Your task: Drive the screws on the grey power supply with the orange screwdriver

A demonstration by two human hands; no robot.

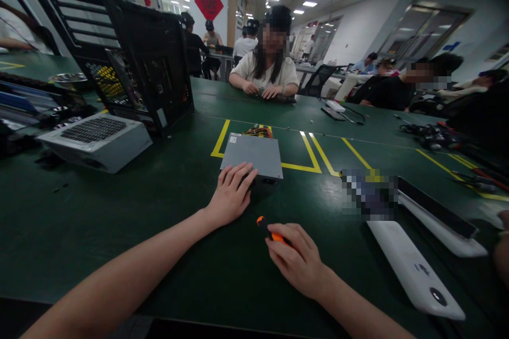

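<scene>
A grey computer power supply (254, 154) lies on the green table in front of me, with a bundle of coloured wires (260, 131) behind it. Across its near left corner rests my left hand (230, 196), its fingers spread and stretched over the top face. My right hand (296, 257) is closed around an orange-and-black screwdriver (278, 237), just above the table and apart from the power supply. The tool points up and left; its shaft is too thin and dark to make out clearly.
A black computer case (155, 63) and a second power supply (99, 137) stand at left. To the right lie white devices (415, 270) and black cables (433, 135). Yellow tape (298, 167) marks the table (191, 286). Opposite sits a person (264, 66) with both hands on the table.
</scene>
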